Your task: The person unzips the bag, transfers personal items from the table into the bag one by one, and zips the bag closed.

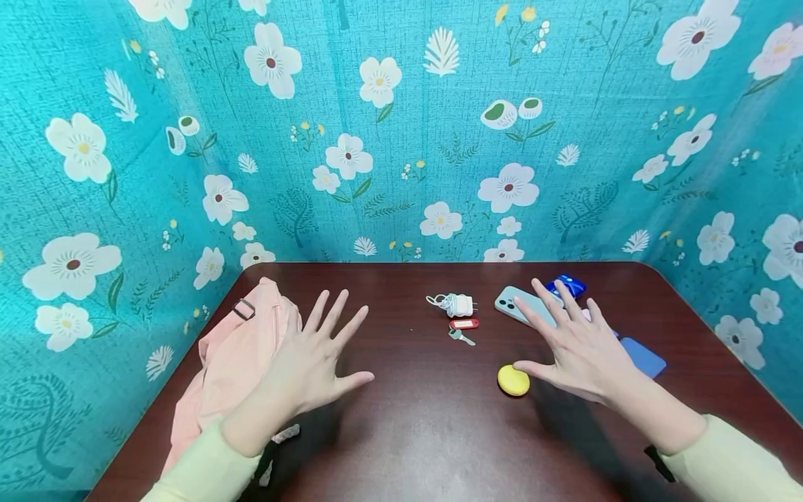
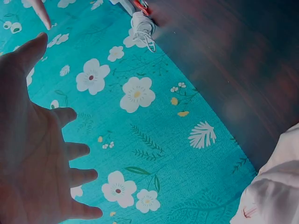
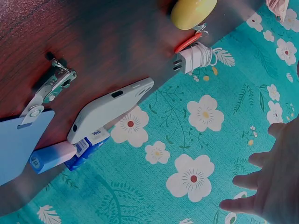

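Observation:
My left hand [image 1: 314, 366] hovers with spread fingers beside and partly over a pink fabric bag [image 1: 235, 373] at the table's left. The right hand [image 1: 586, 352] is likewise spread and holds nothing. Its thumb overlaps the edge of a yellow round case [image 1: 513, 381] in the head view. Beyond its fingers lies a light-coloured phone [image 1: 518, 307], with a blue packet [image 1: 569, 286] behind. A blue card holder [image 3: 21, 147] with a metal clip [image 3: 51, 91] and a pink-and-blue tube [image 3: 53, 156] show in the right wrist view; the hand partly covers both in the head view.
Toward the back middle sits a white charger plug [image 1: 461, 305] with its cable wound up. Just in front lie a key [image 1: 461, 337] and its red tag [image 1: 464, 324]. A teal floral curtain [image 1: 401, 139] surrounds the dark brown table [image 1: 414, 432] at back and sides.

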### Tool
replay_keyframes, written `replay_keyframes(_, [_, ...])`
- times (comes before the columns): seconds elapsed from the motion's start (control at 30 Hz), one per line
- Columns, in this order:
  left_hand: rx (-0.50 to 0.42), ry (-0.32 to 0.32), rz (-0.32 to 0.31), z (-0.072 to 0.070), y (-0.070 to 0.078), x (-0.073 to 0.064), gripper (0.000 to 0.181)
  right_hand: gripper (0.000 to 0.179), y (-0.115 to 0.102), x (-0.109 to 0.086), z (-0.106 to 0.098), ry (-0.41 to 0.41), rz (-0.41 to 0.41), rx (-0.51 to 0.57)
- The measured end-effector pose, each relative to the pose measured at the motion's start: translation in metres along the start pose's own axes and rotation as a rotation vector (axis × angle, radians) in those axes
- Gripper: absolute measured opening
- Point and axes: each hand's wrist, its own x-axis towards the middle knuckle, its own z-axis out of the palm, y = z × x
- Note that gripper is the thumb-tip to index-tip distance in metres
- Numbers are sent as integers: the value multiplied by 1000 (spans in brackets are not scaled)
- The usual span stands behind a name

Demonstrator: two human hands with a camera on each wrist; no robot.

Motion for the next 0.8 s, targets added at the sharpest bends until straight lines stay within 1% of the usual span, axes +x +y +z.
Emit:
replay_keyframes(0.17, [2, 6, -8, -1, -4, -2, 93, 100, 1, 2, 0, 3, -16, 7])
replay_keyframes(0.33, [24, 10, -14, 0, -11, -7, 93, 98, 0, 5, 1, 3, -30, 4])
replay_keyframes(0.53, [19, -7, -16, -1, -20, -15, 92, 97, -2, 9, 5, -37, -50, -28])
replay_keyframes(0.8, [32, -28, -47, -5, -31, -23, 93, 93, -3, 15, 8, -78, -56, 26])
